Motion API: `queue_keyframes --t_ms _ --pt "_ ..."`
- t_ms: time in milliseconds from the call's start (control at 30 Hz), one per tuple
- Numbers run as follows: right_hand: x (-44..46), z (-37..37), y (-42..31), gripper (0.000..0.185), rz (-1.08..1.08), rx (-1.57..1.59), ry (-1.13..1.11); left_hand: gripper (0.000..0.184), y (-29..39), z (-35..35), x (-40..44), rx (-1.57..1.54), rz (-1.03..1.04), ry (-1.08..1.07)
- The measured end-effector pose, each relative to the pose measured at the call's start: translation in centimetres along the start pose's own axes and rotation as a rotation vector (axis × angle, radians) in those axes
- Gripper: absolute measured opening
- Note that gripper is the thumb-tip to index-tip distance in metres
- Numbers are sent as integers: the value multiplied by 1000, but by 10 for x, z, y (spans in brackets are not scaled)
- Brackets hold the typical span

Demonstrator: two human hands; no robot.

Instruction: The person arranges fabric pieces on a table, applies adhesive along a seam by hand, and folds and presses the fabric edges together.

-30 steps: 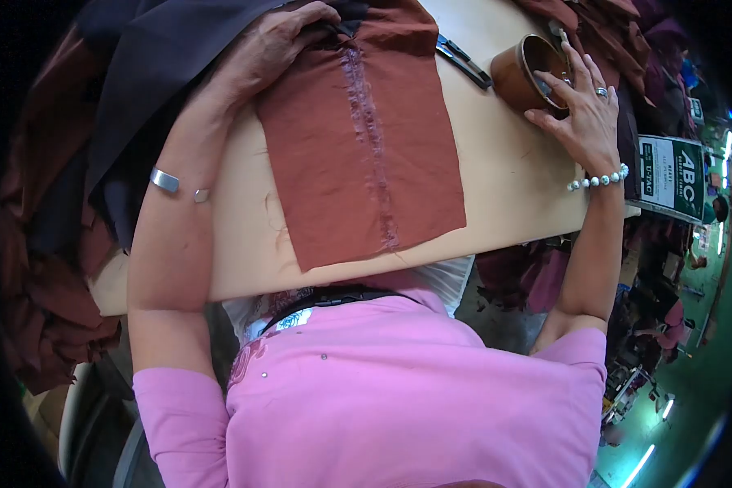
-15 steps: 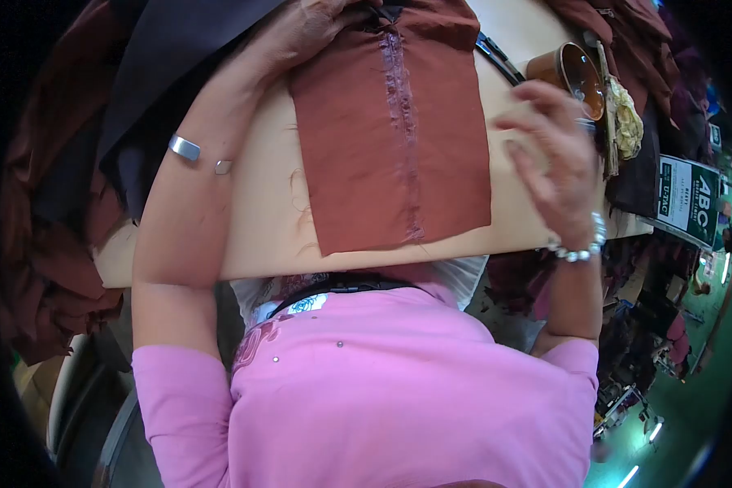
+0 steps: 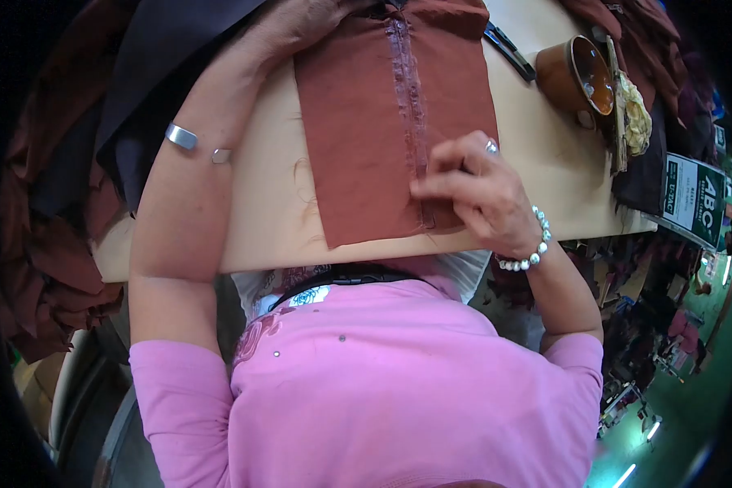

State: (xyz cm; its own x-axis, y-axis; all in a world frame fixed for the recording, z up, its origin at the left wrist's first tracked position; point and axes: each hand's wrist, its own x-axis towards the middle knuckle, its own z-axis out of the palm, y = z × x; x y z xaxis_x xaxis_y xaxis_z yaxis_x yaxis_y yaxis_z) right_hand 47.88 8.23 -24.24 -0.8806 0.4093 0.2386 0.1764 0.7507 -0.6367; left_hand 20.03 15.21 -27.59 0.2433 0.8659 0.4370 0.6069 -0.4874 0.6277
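A reddish-brown fabric piece point(image 3: 358, 138) lies on the pale table point(image 3: 252, 220), with a frayed, shiny seam running down its middle. My right hand point(image 3: 472, 191), wearing a ring and a beaded bracelet, has its fingertips on the lower part of that seam. Its fingers are bent and close together, and what they hold, if anything, is too small to make out. My left hand point(image 3: 313, 18) rests at the fabric's upper left edge, its fingers cut off or hidden at the top of the view. The brown bowl point(image 3: 558, 75) stands tilted in view, right of the fabric.
A dark cutter-like tool point(image 3: 509, 50) lies between fabric and bowl. Beside the bowl are a stick point(image 3: 619, 122) and a crumpled yellowish wad point(image 3: 635, 118). Dark cloth point(image 3: 163, 81) and brown pieces point(image 3: 57, 268) pile up at the left. An ABC-labelled package point(image 3: 691, 195) sits at the right edge.
My right hand has left the bowl and moved left and down onto the fabric's seam. The view has shifted, so the fabric and bowl appear farther right. My left hand stays at the fabric's top.
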Motion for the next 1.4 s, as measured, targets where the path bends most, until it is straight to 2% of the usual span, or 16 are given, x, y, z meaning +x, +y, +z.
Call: queue_keyframes --t_ms 67,333,467,633,733,767,833,967,1000,1067,1100,1200,1233,1267,1333,1400 --pt "4 7 0 44 59 -73 102 9 1 -1 1 -5 -16 -15" --pt "-30 17 -26 31 -235 -271 40 10 2 -2 0 42 38 13" --pt "-18 6 -18 31 1 45 39 10 1 -1 0 1 58 28" --pt "8 8 -10 51 97 -307 80 10 -1 0 -2 80 -20 18" --pt "1 15 -18 48 -53 -603 50 10 -4 2 -1 13 43 40" --pt "-6 17 -22 39 -141 -732 46 10 -4 1 -1 22 19 24" --pt "-20 18 -30 39 -201 -762 -6 10 -3 0 -1 39 -21 -4" --pt "-30 17 -35 28 -303 -640 10 22 -9 8 0 -309 -82 46" --pt "-21 6 -31 25 -269 -541 -22 37 -24 21 3 -221 -31 99" --pt "5 -20 -25 21 -204 -340 -90 32 1 16 0 -8 -9 195" --pt "21 -27 -17 18 -194 -307 44 35 1 17 0 48 23 152" --pt "100 -57 -1 35 -225 -256 320 40 2 32 -7 -38 -16 13" --pt "123 -64 8 38 -195 -269 352 42 13 31 -7 86 -10 10" --pt "149 -70 19 45 -166 -319 349 44 24 32 -9 206 -7 6" --pt "204 -73 41 51 -159 -247 403 47 22 37 -7 79 -15 51" --pt "248 -68 35 63 -94 -302 320 49 24 38 -9 41 -37 -3"
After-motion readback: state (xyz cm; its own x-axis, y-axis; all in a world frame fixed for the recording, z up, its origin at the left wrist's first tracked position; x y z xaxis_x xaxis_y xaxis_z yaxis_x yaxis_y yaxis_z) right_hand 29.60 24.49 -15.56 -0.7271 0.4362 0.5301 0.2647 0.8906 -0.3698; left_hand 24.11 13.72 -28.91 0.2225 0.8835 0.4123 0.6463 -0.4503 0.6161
